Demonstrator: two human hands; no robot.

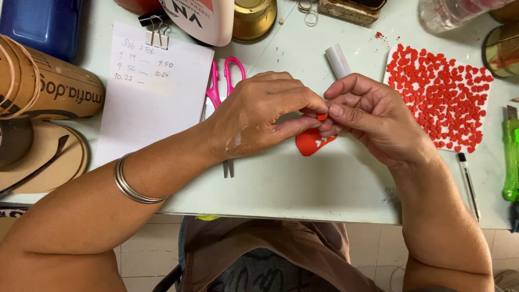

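Note:
My left hand (265, 113) and my right hand (373, 116) meet over the pale green table (303, 184). Between their fingertips they pinch a tiny red clay piece (322, 116). Just below the fingers lies a flat sheet of red clay (309, 141) with small cut-out holes, partly hidden by my fingers. To the right, a white tile (438, 94) carries several small red clay hearts. A silver bangle sits on my left wrist.
Pink-handled scissors (226, 81) lie behind my left hand, beside a clipped white paper (154, 89). A white cylinder (338, 60) lies above my hands. At the right edge are a green utility knife (510, 157) and a thin tool (468, 184). Tape rolls (38, 135) and jars crowd the left and back.

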